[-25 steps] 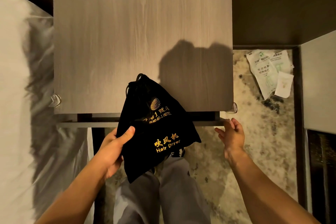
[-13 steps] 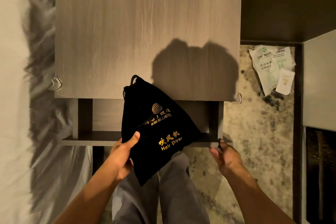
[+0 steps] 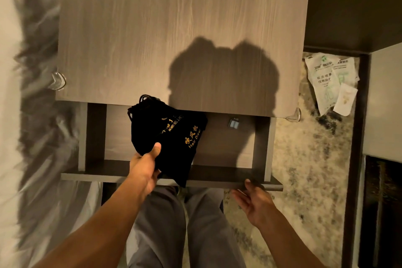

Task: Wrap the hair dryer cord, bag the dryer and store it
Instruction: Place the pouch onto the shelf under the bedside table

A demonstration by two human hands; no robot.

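A black drawstring bag with gold "Hair Dryer" lettering hangs over the pulled-out drawer of a grey wooden nightstand. My left hand grips the bag's lower left side, thumb on top. The dryer itself is hidden inside the bag. My right hand is at the drawer's front edge on the right, fingers spread, palm up, just under the front panel. A small metal clip lies inside the drawer at the back right.
A white bed runs along the left of the nightstand. Paper packets lie on the patterned carpet to the right. A pale cabinet stands at the far right. My grey-trousered legs are below the drawer.
The drawer has come out much further. My left hand has moved the bag forward and down over the drawer's inside. My right hand has loosened from the drawer front.
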